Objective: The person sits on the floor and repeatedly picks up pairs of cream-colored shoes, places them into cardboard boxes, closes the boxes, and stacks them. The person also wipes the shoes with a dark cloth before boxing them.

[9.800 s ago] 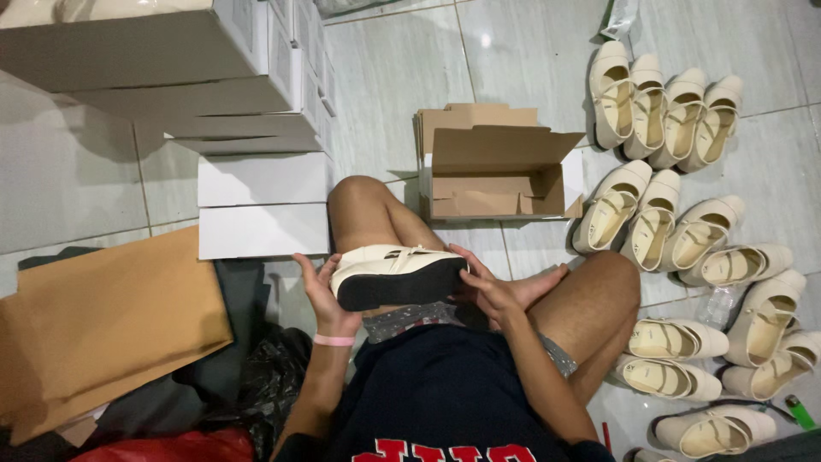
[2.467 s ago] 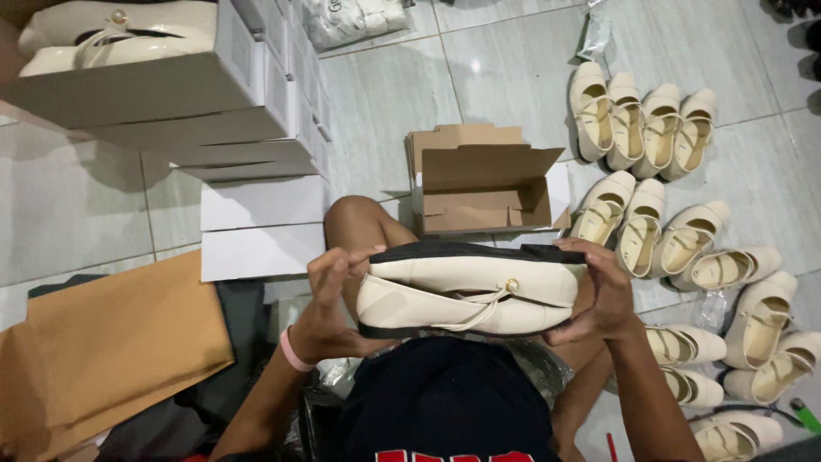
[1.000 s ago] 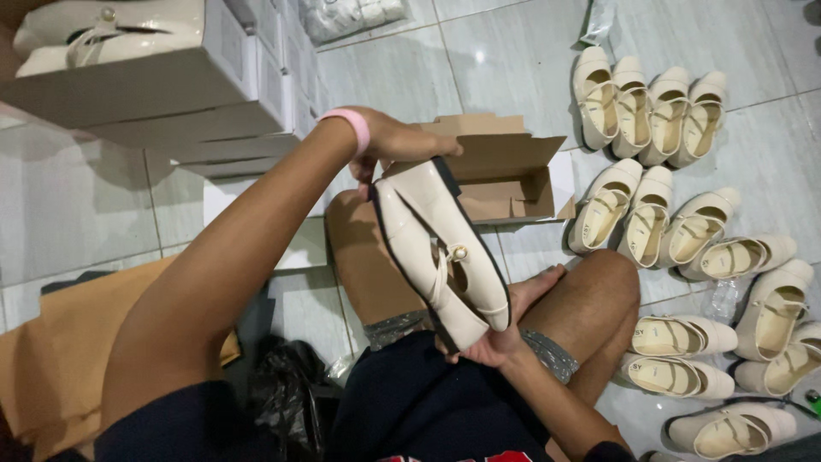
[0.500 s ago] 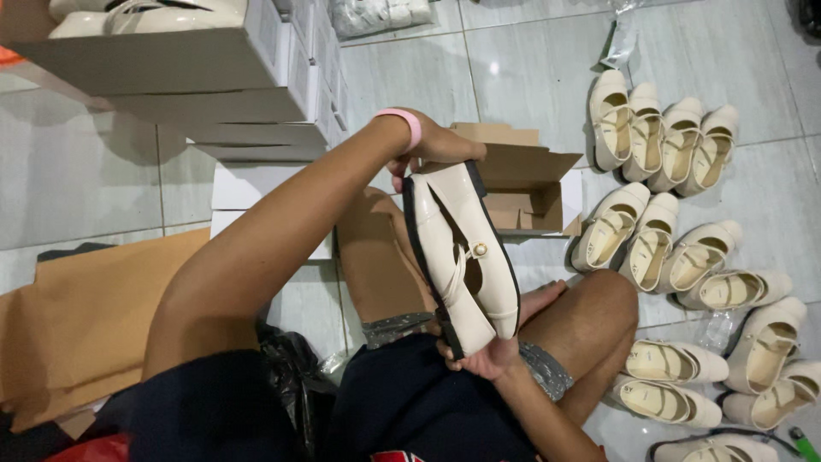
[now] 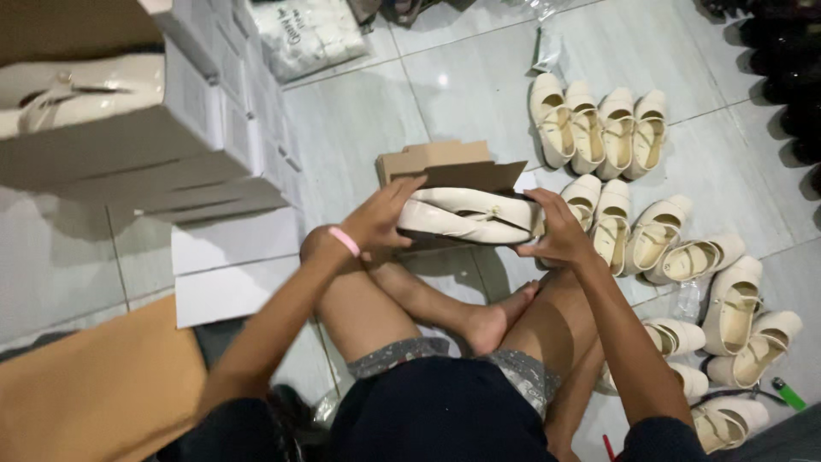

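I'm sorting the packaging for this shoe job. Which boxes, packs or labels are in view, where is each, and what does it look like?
Open brown cardboard box: on the floor behind the cream shoes held by left hand and right hand.
White box stack: upper left, rectangular, top one open.
Clear plastic pack: top centre, white contents.
Flat brown cardboard: lower left.

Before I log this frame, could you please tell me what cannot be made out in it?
Head view only:
- Inside of the cardboard box: hidden behind the pair of shoes held by the left hand and right hand.
- Shoe in the stacked box, top left: cut off by the frame edge.
- Dark items, top right: too dim to identify.
- Red object, bottom edge: cut off, too small.
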